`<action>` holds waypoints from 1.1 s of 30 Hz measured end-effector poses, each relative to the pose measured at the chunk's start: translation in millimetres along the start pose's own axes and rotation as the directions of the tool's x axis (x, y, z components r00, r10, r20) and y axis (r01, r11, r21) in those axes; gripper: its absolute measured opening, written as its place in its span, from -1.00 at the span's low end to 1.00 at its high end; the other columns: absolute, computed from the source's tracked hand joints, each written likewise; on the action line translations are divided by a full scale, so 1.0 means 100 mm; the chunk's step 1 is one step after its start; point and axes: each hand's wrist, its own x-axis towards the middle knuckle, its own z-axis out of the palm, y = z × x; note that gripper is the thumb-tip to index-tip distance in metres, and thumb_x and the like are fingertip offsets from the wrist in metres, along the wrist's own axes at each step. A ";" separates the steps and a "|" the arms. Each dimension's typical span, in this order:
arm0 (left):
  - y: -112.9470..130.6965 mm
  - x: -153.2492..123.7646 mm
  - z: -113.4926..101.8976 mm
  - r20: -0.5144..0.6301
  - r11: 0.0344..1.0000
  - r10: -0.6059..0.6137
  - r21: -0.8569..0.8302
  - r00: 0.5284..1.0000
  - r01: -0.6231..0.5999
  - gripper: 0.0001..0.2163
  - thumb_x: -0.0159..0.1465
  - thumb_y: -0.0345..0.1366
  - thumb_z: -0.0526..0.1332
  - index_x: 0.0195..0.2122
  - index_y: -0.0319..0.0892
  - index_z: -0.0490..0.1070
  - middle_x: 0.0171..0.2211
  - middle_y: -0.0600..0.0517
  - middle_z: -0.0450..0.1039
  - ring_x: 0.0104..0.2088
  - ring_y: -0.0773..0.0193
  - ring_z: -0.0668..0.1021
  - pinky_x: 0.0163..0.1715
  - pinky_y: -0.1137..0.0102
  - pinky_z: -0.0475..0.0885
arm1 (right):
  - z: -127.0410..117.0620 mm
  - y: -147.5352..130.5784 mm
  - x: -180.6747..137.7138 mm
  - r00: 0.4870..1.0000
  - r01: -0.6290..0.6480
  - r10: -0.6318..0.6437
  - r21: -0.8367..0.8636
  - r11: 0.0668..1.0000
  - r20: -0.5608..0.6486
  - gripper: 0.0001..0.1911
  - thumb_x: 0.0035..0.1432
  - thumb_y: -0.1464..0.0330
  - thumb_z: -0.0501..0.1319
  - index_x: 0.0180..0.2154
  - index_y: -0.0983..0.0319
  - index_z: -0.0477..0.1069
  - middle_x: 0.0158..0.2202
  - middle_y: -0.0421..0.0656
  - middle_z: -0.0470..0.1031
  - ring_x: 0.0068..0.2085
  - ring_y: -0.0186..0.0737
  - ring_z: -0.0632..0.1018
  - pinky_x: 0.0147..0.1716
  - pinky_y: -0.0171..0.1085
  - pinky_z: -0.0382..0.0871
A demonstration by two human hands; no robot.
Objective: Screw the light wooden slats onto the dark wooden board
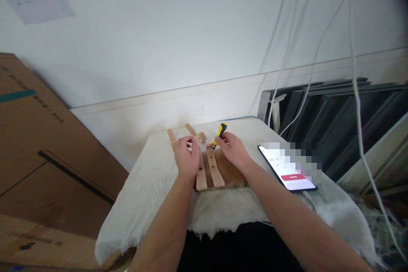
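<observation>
A wooden assembly of slats (214,173) lies on a white cloth-covered table (153,195). My left hand (185,156) rests closed on its left side, fingers pinched on something small that I cannot make out. My right hand (233,149) grips a yellow and black screwdriver (220,132), its tip pointing down at the top of a light slat. Loose wooden pieces (195,133) lie just behind the hands.
A phone (288,170) with a lit timer screen lies to the right on the cloth. Large cardboard boxes (38,153) stand at the left. White cables (357,93) hang on the right over dark panels (344,123). A white wall is behind.
</observation>
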 end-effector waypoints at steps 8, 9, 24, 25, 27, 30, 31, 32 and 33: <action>-0.09 -0.02 0.07 0.194 0.999 -0.042 0.027 0.980 0.037 -0.73 0.29 -0.22 0.01 -0.24 -0.20 0.47 -0.28 -0.09 0.54 -0.26 0.15 0.54 -0.21 0.26 0.40 | 0.02 0.01 -0.03 0.999 -0.032 0.033 -0.011 0.999 0.043 -0.70 0.25 0.15 -0.03 -0.41 0.18 0.26 -0.47 -0.15 0.44 -0.41 -0.22 0.46 -0.46 -0.32 0.17; -0.08 -0.03 0.07 0.201 0.999 -0.024 0.029 0.979 0.019 -0.71 0.31 -0.21 0.00 -0.25 -0.19 0.48 -0.28 -0.09 0.54 -0.25 0.14 0.54 -0.20 0.26 0.39 | 0.02 0.02 -0.03 0.999 -0.027 0.027 -0.001 1.000 0.044 -0.70 0.25 0.14 -0.03 -0.41 0.18 0.26 -0.48 -0.16 0.44 -0.42 -0.22 0.45 -0.46 -0.32 0.17; -0.16 0.02 0.12 0.272 0.956 -0.228 -0.118 0.935 0.268 -0.65 0.29 -0.10 0.01 -0.35 -0.20 0.50 -0.37 -0.01 0.55 -0.29 0.19 0.55 -0.22 0.32 0.37 | -0.06 0.16 0.06 0.954 -0.301 0.297 0.112 0.947 0.048 -0.68 0.13 0.14 0.06 -0.51 0.21 0.34 -0.44 -0.04 0.49 -0.36 -0.10 0.47 -0.39 -0.24 0.21; -0.17 0.02 0.12 0.270 0.960 -0.216 -0.119 0.938 0.255 -0.65 0.29 -0.09 0.01 -0.34 -0.20 0.50 -0.37 -0.01 0.55 -0.29 0.20 0.54 -0.22 0.32 0.37 | -0.06 0.17 0.06 0.954 -0.300 0.295 0.123 0.946 0.056 -0.68 0.12 0.14 0.07 -0.51 0.21 0.35 -0.44 -0.04 0.50 -0.36 -0.11 0.48 -0.39 -0.24 0.21; -0.18 0.02 0.11 0.266 0.970 -0.180 -0.113 0.947 0.216 -0.63 0.30 -0.07 0.00 -0.34 -0.20 0.49 -0.36 -0.01 0.54 -0.29 0.21 0.54 -0.22 0.34 0.37 | -0.06 0.16 0.05 0.955 -0.295 0.285 0.153 0.943 0.083 -0.68 0.12 0.14 0.07 -0.50 0.21 0.37 -0.46 -0.06 0.51 -0.38 -0.13 0.49 -0.41 -0.25 0.24; -0.18 0.03 0.08 0.281 0.978 -0.138 -0.113 0.950 0.175 -0.61 0.31 -0.06 -0.02 -0.34 -0.22 0.48 -0.36 -0.02 0.54 -0.30 0.22 0.54 -0.24 0.36 0.37 | -0.10 0.11 0.02 0.921 -0.379 0.315 0.346 0.858 0.229 -0.70 0.13 0.14 0.08 -0.41 0.23 0.38 -0.44 -0.08 0.55 -0.38 -0.17 0.53 -0.39 -0.28 0.31; -0.18 0.04 0.08 0.291 0.978 -0.129 -0.120 0.948 0.170 -0.61 0.30 -0.05 -0.02 -0.34 -0.22 0.48 -0.36 -0.02 0.54 -0.30 0.22 0.54 -0.24 0.37 0.37 | -0.13 0.10 0.01 0.902 -0.423 0.329 0.415 0.805 0.280 -0.71 0.12 0.14 0.10 -0.39 0.24 0.38 -0.43 -0.09 0.56 -0.37 -0.19 0.54 -0.38 -0.29 0.32; -0.19 0.05 0.07 0.300 0.977 -0.123 -0.131 0.946 0.169 -0.60 0.30 -0.05 -0.01 -0.34 -0.23 0.48 -0.36 -0.03 0.54 -0.30 0.22 0.54 -0.24 0.37 0.37 | -0.14 0.09 0.01 0.885 -0.459 0.340 0.468 0.755 0.319 -0.72 0.11 0.15 0.12 -0.38 0.25 0.38 -0.43 -0.09 0.57 -0.37 -0.21 0.54 -0.37 -0.31 0.33; -0.20 0.05 0.07 0.310 0.974 -0.122 -0.146 0.943 0.174 -0.60 0.30 -0.04 0.00 -0.35 -0.23 0.48 -0.36 -0.03 0.55 -0.30 0.22 0.54 -0.23 0.37 0.38 | -0.15 0.09 0.01 0.876 -0.478 0.347 0.499 0.723 0.336 -0.72 0.10 0.16 0.14 -0.38 0.26 0.38 -0.43 -0.09 0.57 -0.37 -0.22 0.54 -0.36 -0.32 0.34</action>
